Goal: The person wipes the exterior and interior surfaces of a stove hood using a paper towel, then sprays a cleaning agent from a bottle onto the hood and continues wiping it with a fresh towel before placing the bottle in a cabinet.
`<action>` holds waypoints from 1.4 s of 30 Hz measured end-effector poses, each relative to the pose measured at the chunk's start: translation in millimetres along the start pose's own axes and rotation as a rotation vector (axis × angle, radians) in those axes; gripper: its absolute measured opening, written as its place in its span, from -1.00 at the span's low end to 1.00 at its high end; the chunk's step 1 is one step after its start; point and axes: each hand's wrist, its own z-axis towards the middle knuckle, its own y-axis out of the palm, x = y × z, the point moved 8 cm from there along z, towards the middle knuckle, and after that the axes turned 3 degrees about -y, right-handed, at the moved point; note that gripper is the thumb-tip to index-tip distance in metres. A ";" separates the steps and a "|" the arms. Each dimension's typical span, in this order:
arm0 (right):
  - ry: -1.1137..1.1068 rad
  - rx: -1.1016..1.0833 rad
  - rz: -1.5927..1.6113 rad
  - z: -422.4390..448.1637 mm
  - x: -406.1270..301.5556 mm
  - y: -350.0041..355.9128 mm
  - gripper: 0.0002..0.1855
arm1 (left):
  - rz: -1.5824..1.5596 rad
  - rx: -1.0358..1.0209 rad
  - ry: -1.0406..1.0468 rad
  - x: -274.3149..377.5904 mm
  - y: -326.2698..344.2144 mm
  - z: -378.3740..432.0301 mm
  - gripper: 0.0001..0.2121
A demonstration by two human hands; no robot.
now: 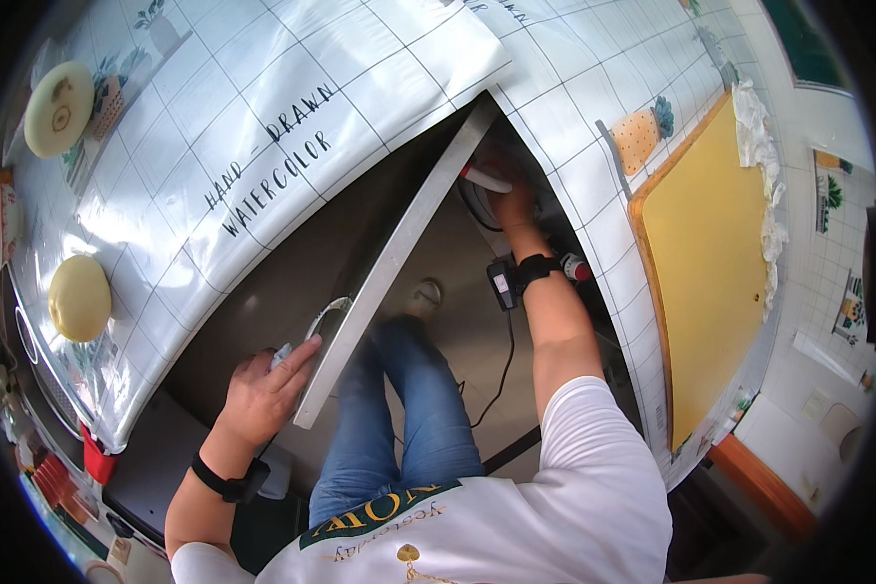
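A cabinet door with a metal-framed edge point(390, 270) stands swung out below the counter, with a curved handle point(326, 312) on its outer face. Beside that handle is my left hand point(270, 390), its fingertips against the door. A small, pale, crumpled piece point(280, 356), perhaps cloth or plastic, shows between its thumb and fingers. My right hand point(511, 201) reaches into the shadow under the counter at the door's far end. In it is a white object with a red end point(488, 180), too dark to name. A dark cable point(474, 208) loops beside that hand; its fingertips are hidden.
A tile-patterned plastic cover point(379, 66) lies over the counter, with two round yellowish melons point(58, 109) point(80, 298) at the left. A yellow board with a wooden rim point(708, 241) rests at the right. A red-capped container point(575, 267) stands behind my right wrist.
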 end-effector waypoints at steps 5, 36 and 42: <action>0.159 -0.027 -0.242 7.0 83.1 33.0 -0.79 | -0.008 0.001 0.015 -3.9 10.3 1.7 -0.78; 0.733 -0.384 0.257 -237.0 -43.8 0.0 -0.33 | -0.008 -0.073 0.049 48.2 14.4 -11.6 -0.68; 0.893 -0.401 0.169 -333.5 -127.2 -189.5 -0.41 | 0.145 -0.450 0.199 110.4 44.1 6.7 -0.64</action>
